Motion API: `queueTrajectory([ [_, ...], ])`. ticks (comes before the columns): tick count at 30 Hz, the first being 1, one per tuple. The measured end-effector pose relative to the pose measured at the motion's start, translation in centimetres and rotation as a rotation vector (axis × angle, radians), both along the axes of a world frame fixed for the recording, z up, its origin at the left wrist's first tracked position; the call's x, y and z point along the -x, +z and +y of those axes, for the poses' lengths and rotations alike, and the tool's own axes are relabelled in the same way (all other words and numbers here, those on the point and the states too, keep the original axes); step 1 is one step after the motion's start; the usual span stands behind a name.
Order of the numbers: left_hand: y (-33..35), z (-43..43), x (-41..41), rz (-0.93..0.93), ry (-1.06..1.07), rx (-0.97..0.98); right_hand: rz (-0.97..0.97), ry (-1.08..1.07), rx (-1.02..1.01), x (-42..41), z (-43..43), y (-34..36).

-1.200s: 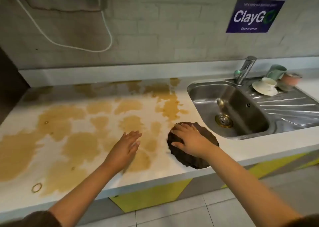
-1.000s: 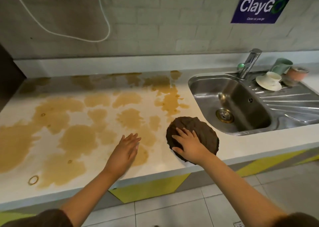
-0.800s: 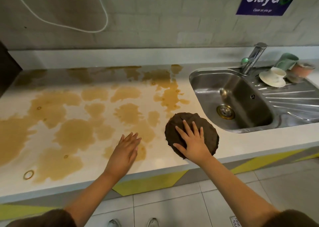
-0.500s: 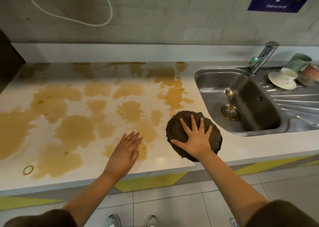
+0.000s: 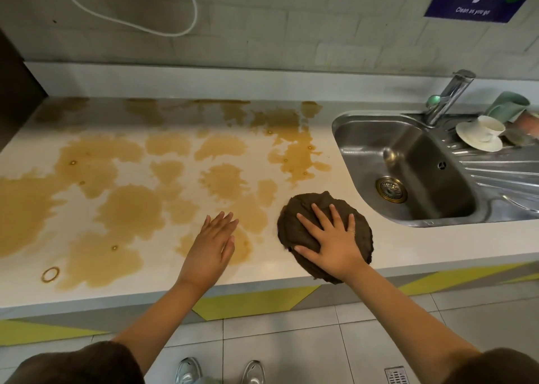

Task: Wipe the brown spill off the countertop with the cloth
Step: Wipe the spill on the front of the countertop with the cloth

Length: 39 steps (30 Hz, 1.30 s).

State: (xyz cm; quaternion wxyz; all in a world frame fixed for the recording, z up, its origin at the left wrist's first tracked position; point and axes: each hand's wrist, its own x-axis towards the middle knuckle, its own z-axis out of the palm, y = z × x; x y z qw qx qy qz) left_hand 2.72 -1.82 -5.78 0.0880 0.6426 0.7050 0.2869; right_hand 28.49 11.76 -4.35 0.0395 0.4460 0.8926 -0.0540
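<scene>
A round dark brown cloth (image 5: 303,211) lies on the white countertop (image 5: 320,150) near its front edge, just left of the sink. My right hand (image 5: 332,237) presses flat on the cloth with fingers spread. Brown spill (image 5: 128,208) covers much of the countertop in many patches, from the far left up to the cloth. My left hand (image 5: 213,243) rests flat on the counter over a spill patch, left of the cloth, fingers straight and holding nothing.
A steel sink (image 5: 408,167) with a tap (image 5: 449,94) lies to the right. A white cup and saucer (image 5: 481,132) and a green mug (image 5: 507,106) stand on the drainer. A white cable (image 5: 131,21) hangs on the wall. A brown ring mark (image 5: 50,274) is front left.
My right hand spread its fingers and slid a little on the cloth, which stayed near the sink. The view tilted downward. My left hand stayed flat on the counter.
</scene>
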Motion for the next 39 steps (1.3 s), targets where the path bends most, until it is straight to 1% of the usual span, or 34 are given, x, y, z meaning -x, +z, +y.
queueTrajectory([
  [2,-0.1,0.0,0.0,0.005,-0.003,-0.001,-0.023,-0.068,-0.018,-1.0,0.8,0.1],
  [5,-0.2,0.1,0.0,0.024,-0.009,0.008,-0.016,-0.19,0.03,0.2,1.9,0.2],
  [9,-0.1,0.1,0.0,0.021,0.005,0.009,-0.014,-0.231,0.05,3.9,2.9,0.4],
  [13,0.0,0.0,0.0,0.015,0.019,0.023,-0.028,-0.197,0.045,6.4,2.5,0.4],
  [16,0.0,0.0,0.0,0.014,0.024,0.035,-0.026,-0.132,0.038,6.5,1.4,0.1],
  [20,0.0,-0.1,0.0,0.02,0.028,0.046,-0.01,0.009,0.024,3.8,0.0,-0.2],
  [22,0.0,-0.1,0.0,0.014,0.029,0.045,-0.007,0.033,0.018,2.0,0.1,-0.2],
  [25,0.0,-0.1,0.0,0.011,0.033,0.035,-0.018,-0.034,0.012,1.2,0.9,-0.1],
  [28,0.0,-0.1,0.0,0.007,0.039,0.032,-0.033,-0.175,0.029,3.5,1.7,0.2],
  [30,0.0,0.0,0.0,0.009,0.042,0.032,-0.042,-0.228,0.048,5.9,2.0,0.4],
  [35,0.1,0.0,0.0,0.001,0.048,0.046,-0.04,-0.135,0.046,9.5,1.0,0.4],
  [39,0.1,-0.2,0.0,-0.004,0.047,0.046,-0.013,0.027,0.031,6.9,0.7,0.0],
])
